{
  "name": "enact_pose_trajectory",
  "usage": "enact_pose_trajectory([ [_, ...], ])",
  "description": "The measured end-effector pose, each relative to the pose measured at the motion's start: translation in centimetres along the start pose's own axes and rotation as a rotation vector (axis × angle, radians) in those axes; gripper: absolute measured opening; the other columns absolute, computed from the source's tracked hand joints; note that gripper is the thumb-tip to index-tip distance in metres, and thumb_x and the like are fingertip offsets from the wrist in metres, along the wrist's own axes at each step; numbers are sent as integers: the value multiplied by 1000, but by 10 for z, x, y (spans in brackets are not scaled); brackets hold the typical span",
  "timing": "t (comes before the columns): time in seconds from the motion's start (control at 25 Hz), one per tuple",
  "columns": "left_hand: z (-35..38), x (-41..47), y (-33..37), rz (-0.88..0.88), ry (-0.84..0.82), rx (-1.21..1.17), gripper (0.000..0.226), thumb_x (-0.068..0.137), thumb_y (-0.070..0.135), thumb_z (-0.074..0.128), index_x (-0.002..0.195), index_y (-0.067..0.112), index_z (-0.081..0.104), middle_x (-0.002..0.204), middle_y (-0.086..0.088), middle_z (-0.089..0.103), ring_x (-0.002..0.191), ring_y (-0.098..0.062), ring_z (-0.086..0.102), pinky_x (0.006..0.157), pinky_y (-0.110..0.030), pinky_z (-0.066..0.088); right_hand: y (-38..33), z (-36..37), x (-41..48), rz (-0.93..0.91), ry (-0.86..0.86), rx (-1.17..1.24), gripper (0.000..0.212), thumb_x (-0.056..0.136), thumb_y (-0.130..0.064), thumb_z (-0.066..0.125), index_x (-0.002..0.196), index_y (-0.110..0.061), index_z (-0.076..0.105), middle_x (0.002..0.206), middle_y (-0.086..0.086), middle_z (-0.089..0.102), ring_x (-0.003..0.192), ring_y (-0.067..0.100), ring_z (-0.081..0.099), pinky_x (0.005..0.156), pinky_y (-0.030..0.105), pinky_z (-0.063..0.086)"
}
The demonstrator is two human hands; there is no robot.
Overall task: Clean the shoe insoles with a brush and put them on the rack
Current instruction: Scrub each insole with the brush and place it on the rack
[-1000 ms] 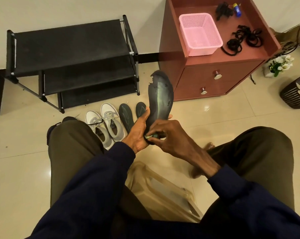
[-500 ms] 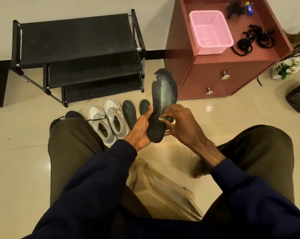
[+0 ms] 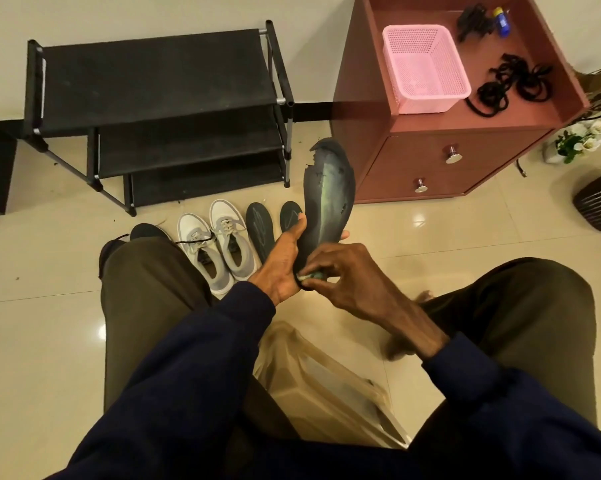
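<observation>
My left hand (image 3: pixel 282 268) grips a worn black insole (image 3: pixel 328 195) by its heel end and holds it upright, its torn toe pointing at the cabinet. My right hand (image 3: pixel 344 275) pinches a small greenish brush (image 3: pixel 311 276) against the insole's lower end, just above my left palm. Two more dark insoles (image 3: pixel 262 230) lie flat on the floor beside a pair of white and grey sneakers (image 3: pixel 219 247). The black three-tier shoe rack (image 3: pixel 153 109) stands against the wall behind them, its shelves bare.
A reddish wooden cabinet (image 3: pixel 441 168) at the right carries a pink basket (image 3: pixel 425 67) and black laces (image 3: pixel 510 84). A dark woven basket (image 3: pixel 600 199) and white flowers (image 3: pixel 579 142) sit at the far right. A beige bag (image 3: pixel 323 382) lies between my knees.
My right hand with the brush slid down the insole from its middle to the heel end. The insole stays upright in my left hand.
</observation>
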State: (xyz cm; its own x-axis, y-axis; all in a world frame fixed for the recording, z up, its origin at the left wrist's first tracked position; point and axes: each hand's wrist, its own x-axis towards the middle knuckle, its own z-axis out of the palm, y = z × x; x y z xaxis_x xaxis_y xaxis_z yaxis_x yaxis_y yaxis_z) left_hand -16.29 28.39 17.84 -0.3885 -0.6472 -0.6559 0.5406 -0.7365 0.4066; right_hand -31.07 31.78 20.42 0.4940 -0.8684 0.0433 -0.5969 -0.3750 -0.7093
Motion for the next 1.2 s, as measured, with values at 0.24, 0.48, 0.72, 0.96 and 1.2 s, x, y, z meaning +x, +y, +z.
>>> enact_pose_trajectory([
  [0.24, 4, -1, 0, 9, -18, -17, 45, 107, 44, 42, 115, 9, 69, 108, -13, 76, 90, -26, 76, 73, -43, 64, 26, -8, 11, 133, 196, -161, 23, 78, -8, 85, 100, -11, 78, 95, 3, 70, 84, 17, 63, 74, 41, 57],
  [0.48, 10, -6, 1, 11, -22, -52, 46, 107, 45, 43, 126, 10, 65, 116, -14, 72, 97, -26, 74, 77, -43, 63, 15, -9, 11, 76, 188, -200, 19, 83, -8, 81, 101, -14, 77, 98, 2, 70, 89, 16, 62, 77, 39, 58],
  [0.72, 20, -9, 2, 31, 39, 16, 42, 105, 44, 47, 113, 10, 69, 98, -12, 76, 89, -24, 72, 82, -37, 60, 10, -14, 3, 39, 123, -60, 20, 84, -10, 82, 103, -15, 79, 97, -1, 72, 87, 11, 67, 77, 34, 60],
  [0.96, 27, -11, -4, -14, -56, 4, 46, 106, 45, 43, 119, 8, 67, 105, -16, 75, 90, -27, 75, 72, -49, 62, 20, -30, 3, 67, 289, -169, 17, 81, -3, 82, 95, -11, 78, 92, 3, 71, 84, 16, 64, 76, 40, 56],
  [1.2, 63, -5, 19, 3, -66, 142, 48, 106, 46, 39, 117, 8, 67, 100, -14, 75, 88, -28, 73, 77, -47, 61, 20, -51, 10, 79, 394, -277, 15, 83, -3, 80, 96, -8, 78, 95, 8, 72, 86, 22, 65, 80, 42, 57],
])
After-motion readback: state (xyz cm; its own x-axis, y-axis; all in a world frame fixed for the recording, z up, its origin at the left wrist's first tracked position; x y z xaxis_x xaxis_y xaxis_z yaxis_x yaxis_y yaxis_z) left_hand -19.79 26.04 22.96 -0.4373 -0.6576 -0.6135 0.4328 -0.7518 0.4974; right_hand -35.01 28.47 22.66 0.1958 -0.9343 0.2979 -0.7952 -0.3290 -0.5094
